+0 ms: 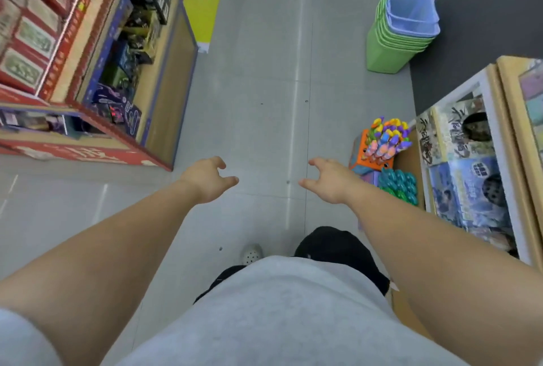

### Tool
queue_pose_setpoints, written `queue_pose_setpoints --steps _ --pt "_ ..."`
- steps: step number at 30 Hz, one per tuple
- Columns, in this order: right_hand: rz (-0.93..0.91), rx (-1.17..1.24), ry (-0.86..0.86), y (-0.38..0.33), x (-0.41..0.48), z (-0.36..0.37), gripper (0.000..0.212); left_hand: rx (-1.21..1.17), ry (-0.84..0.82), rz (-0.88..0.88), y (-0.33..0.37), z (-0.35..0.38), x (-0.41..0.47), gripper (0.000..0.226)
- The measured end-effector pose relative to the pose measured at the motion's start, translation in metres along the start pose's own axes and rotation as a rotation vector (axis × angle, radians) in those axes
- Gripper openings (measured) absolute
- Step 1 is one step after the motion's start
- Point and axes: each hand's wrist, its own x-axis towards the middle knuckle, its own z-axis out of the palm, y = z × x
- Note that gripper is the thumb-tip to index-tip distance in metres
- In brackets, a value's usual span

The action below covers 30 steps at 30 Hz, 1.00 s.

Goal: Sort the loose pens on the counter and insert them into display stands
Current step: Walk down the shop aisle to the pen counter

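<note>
Grey floor [264,86] beneath left hand [207,179] and right hand [329,180], each grip loose, half-curled, empty; orange pen stand [360,154] nearby.

Display stand [360,156] just beyond right hand [329,180]: orange, black dots. Pens [388,137] in it: yellow, purple, pink, blue mix. Second pen cluster [399,184] right of same hand: teal. Stacked bins [388,51] far ahead of right hand: green; top bin [411,6] lavender-blue. Mat [484,27] beside them: dark grey. Shelf unit [82,156] left of left hand [210,179]: red edging, blue frame. Poster [199,18] beyond it: yellow. Floor [258,86] beneath both hands: pale grey. Shirt [279,307]: light grey. Shorts [332,245]: black. Shoe [251,253]: white, dark dots.
</note>
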Motion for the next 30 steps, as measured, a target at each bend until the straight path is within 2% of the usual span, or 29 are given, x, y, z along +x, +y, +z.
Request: queue_pose_setpoints --steps 7,14,17,25,30 --pt "-0.029 0.117 -0.044 -0.006 0.140 -0.098 0.075 0.018 -0.015 -0.008 0.072 -0.077 0.130 0.063" --pt "-0.073 -0.010 -0.089 0.001 0.274 -0.234 0.073 0.082 -0.012 -0.047 0.164 -0.171 0.243 0.065" --pt "-0.059 -0.035 -0.110 -0.004 0.326 -0.284 0.075 0.031 -0.027 -0.065 0.192 -0.206 0.288 0.065" --pt "-0.074 -0.031 -0.102 -0.055 0.477 -0.398 0.077 -0.065 -0.009 -0.055 0.233 -0.307 0.443 0.063" --pt "-0.052 -0.006 -0.119 -0.106 0.569 -0.475 0.076 -0.084 -0.027 -0.034 0.248 -0.397 0.543 0.061"
